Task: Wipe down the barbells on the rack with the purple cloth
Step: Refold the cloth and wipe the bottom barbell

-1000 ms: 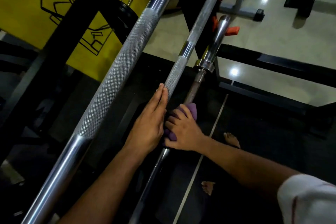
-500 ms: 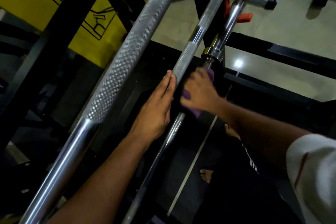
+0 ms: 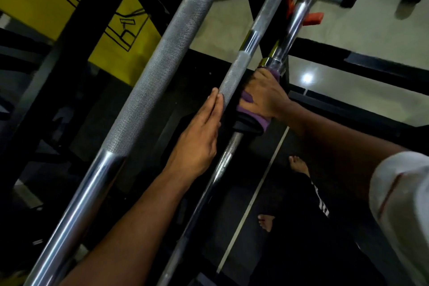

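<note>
step: wiping lowest barbell, centre frame | right hand curls round purple cloth on shaft just below collar | left hand flat, fingers straight against middle bar | advice: keep cloth wrapped fully, twist while sliding

My left hand and forearm are bare, reaching in from the bottom of the frame with no watch, ring or band on them. My right hand and forearm are bare too, coming from the right edge. At the far right my short white sleeve shows, with a thin red line running down its fabric. Lower right, I wear dark trousers with white stripes at the side, and both my bare feet show below.
</note>
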`<action>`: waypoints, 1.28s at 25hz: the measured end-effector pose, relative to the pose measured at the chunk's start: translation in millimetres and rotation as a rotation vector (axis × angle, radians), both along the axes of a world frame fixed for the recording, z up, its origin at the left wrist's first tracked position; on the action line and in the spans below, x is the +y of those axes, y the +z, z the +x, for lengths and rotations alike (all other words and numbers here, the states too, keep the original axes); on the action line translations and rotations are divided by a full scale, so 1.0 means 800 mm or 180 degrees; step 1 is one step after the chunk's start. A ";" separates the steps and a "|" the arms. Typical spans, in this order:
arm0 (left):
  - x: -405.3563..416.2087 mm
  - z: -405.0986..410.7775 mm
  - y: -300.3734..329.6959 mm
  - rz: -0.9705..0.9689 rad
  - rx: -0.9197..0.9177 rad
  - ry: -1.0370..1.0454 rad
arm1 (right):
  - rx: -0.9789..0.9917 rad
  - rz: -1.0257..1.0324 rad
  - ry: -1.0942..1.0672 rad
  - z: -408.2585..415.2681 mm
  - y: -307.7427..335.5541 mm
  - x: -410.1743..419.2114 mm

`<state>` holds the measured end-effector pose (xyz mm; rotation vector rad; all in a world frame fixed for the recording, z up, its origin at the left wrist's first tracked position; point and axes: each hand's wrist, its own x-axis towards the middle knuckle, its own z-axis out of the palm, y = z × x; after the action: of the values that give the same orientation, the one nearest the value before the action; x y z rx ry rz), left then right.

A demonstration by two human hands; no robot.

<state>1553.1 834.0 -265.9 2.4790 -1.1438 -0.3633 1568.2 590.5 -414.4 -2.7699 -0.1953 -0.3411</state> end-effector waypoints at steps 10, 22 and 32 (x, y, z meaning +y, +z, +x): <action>0.001 0.000 -0.001 -0.0119 0.0015 -0.0021 | 0.0373 0.7111 -0.3204 -0.121 -0.082 0.078; 0.001 0.004 -0.005 -0.0258 0.0037 -0.0014 | 0.0248 0.7065 -0.2585 0.003 -0.018 0.082; 0.002 0.004 -0.005 -0.0223 0.0101 -0.0044 | 0.0145 0.7170 -0.3264 -0.055 -0.044 0.183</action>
<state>1556.0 835.4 -270.2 2.3979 -1.1418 -0.3589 1524.2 736.5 -449.3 -0.4233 0.9813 -0.3129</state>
